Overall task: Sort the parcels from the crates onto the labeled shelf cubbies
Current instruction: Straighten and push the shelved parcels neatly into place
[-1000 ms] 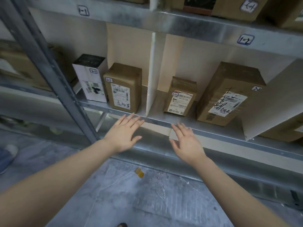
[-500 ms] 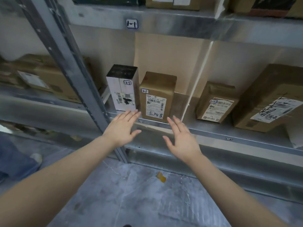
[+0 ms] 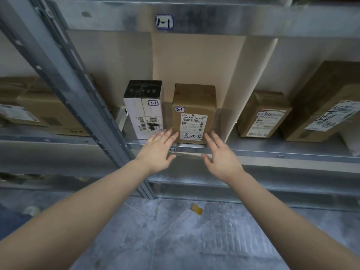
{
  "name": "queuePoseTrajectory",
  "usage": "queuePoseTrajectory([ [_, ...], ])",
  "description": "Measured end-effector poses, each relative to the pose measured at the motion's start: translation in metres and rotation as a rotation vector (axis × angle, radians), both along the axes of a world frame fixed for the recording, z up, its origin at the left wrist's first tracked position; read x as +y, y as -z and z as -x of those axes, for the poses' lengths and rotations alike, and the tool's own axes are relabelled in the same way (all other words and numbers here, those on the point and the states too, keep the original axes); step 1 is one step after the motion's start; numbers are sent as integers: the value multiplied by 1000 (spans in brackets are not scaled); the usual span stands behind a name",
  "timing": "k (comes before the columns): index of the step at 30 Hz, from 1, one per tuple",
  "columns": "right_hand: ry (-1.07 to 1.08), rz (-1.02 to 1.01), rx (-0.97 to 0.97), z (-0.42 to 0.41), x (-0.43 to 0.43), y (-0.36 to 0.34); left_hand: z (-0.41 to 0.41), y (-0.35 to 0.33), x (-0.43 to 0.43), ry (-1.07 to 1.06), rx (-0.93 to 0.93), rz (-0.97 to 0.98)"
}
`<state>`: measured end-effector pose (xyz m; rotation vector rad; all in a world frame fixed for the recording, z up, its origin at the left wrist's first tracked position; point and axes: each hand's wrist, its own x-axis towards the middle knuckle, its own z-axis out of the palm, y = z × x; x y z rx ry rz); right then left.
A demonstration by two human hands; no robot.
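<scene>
Both arms reach forward; left hand and right hand, fingers straight, grasping nothing, flank the brown parcel at the shelf's front edge.

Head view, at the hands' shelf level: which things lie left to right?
Flat brown cardboard box → grey metal upright post → white carton with black top → upright brown box tagged 2-1 → small brown parcel tagged 2-2 → large brown box.
</scene>
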<state>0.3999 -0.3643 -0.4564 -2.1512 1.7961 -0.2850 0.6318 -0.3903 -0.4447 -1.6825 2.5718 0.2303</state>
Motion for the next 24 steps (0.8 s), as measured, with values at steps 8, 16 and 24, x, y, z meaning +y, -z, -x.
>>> queuePoseTrajectory([
  [8,41,-23,-46,-6,-23,7,11,7,-20,-38,49,-16],
  [16,-40,-59,-52,-13,18,8,-27,7,23,-68,91,-20],
  [24,-165,-4,-89,-84,-10,-8,-87,-12,23,-214,149,11],
])
